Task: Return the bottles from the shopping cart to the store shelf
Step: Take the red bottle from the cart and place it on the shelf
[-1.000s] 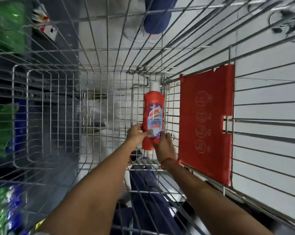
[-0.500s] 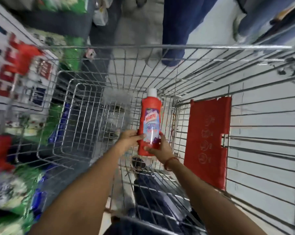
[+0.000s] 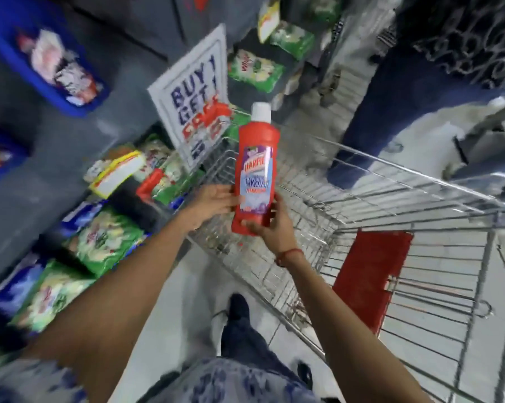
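A red cleaner bottle (image 3: 255, 161) with a white cap and a purple-blue label is held upright above the left rim of the wire shopping cart (image 3: 361, 199). My left hand (image 3: 213, 200) presses flat against its left side near the label. My right hand (image 3: 270, 228) cups its base and right side from below. The store shelf (image 3: 42, 146), grey, runs along the left with green and blue packets and one red bottle (image 3: 149, 181) lying among them.
A white "BUY 1 GET 1" sign (image 3: 199, 112) hangs at the shelf end just behind the bottle. The cart's red child-seat flap (image 3: 370, 277) is at lower right. A person's legs in dark trousers (image 3: 376, 112) stand beyond the cart. Blue bins (image 3: 80, 109) sit on upper shelves.
Both hands have lifted the red bottle up out of the cart basket and leftward toward the shelf. The view has swung left, bringing the shelf and sign into sight.
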Tool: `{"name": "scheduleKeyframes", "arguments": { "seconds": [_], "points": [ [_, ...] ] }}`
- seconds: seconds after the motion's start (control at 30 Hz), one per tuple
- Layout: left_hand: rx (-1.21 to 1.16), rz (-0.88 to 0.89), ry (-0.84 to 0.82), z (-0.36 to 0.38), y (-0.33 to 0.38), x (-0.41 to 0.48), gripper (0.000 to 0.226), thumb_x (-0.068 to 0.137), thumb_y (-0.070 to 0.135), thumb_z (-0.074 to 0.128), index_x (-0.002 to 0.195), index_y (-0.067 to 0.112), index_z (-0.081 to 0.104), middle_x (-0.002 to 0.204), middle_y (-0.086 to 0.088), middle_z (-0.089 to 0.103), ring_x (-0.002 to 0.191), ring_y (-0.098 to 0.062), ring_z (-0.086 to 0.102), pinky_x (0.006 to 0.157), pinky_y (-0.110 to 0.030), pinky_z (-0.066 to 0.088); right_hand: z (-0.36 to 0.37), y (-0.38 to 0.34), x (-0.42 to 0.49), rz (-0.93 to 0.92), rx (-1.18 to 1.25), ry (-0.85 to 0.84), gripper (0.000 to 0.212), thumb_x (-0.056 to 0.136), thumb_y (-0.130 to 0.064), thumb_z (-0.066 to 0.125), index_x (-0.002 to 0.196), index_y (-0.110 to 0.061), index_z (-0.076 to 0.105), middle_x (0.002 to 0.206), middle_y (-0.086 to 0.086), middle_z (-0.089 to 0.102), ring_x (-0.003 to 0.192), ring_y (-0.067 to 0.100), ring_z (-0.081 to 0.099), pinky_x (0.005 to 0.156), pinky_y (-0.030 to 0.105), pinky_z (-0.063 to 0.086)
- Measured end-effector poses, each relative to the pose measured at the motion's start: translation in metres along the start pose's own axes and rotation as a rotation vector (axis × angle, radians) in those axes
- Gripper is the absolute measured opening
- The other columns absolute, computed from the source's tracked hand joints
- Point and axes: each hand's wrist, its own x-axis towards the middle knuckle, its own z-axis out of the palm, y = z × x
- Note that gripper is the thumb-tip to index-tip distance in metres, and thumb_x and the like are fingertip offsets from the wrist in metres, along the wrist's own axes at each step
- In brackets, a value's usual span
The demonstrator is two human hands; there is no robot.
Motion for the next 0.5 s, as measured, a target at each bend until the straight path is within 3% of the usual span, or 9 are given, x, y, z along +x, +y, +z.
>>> {"name": "scheduleKeyframes", "arguments": {
  "seconds": [0.1,0.17,0.23,0.27,0.37,0.5],
  "points": [
    [-0.048,0.134,0.105,-0.029,0.017,-0.036,0.027,0.078,0.000,0.065,0.104,0.007,0.062,0.075,0.014,0.075,0.068,0.002,0.069,0.060,-0.012,0.054,0.027,-0.033,0.003,-0.140,-0.008,-0.077,0.079,0.063,0.014,0.074,0.127,-0.013,0.037,0.100,-0.003,0.058,0.075,-0.017,0.058,0.064,0.002,0.048],
    [-0.071,0.234,0.174,-0.048,0.026,-0.064,0.032,0.078,-0.003,0.063,0.108,0.008,0.061,0.074,0.020,0.074,0.070,0.002,0.069,0.062,-0.011,0.053,0.048,-0.054,0.001,-0.191,0.015,-0.132,0.080,0.062,0.017,0.073,0.124,-0.018,0.036,0.112,0.012,0.058,0.084,-0.011,0.059,0.074,0.010,0.052],
    [-0.107,0.329,0.267,-0.066,0.031,-0.099,0.035,0.078,-0.006,0.062,0.111,0.003,0.059,0.080,0.021,0.073,0.073,0.002,0.068,0.066,-0.011,0.053,0.073,-0.073,-0.009,-0.241,0.076,-0.221,0.080,0.062,0.017,0.075,0.127,-0.010,0.037,0.128,0.022,0.052,0.103,0.012,0.058,0.087,0.025,0.054],
    [-0.125,0.374,0.320,-0.077,0.032,-0.120,0.036,0.078,-0.007,0.062,0.112,0.001,0.058,0.079,0.022,0.073,0.074,0.003,0.068,0.068,-0.011,0.053,0.088,-0.083,-0.016,-0.272,0.100,-0.268,0.082,0.061,0.017,0.075,0.129,-0.008,0.037,0.130,0.023,0.050,0.107,0.017,0.056,0.089,0.027,0.053],
    [-0.152,0.457,0.429,-0.100,0.030,-0.173,0.039,0.076,-0.012,0.061,0.112,0.002,0.057,0.076,0.020,0.074,0.077,0.003,0.067,0.075,-0.013,0.054,0.127,-0.104,-0.037,-0.328,0.129,-0.345,0.080,0.062,0.017,0.074,0.126,-0.017,0.039,0.128,0.023,0.052,0.108,0.020,0.055,0.092,0.031,0.051],
    [-0.217,0.561,0.625,-0.136,0.008,-0.260,0.039,0.074,-0.015,0.059,0.112,-0.005,0.056,0.074,0.019,0.074,0.076,0.003,0.067,0.074,-0.014,0.055,0.195,-0.122,-0.082,-0.357,0.137,-0.490,0.067,0.067,0.013,0.073,0.124,-0.008,0.044,0.123,0.022,0.057,0.107,0.026,0.057,0.093,0.037,0.051]
  ]
}}
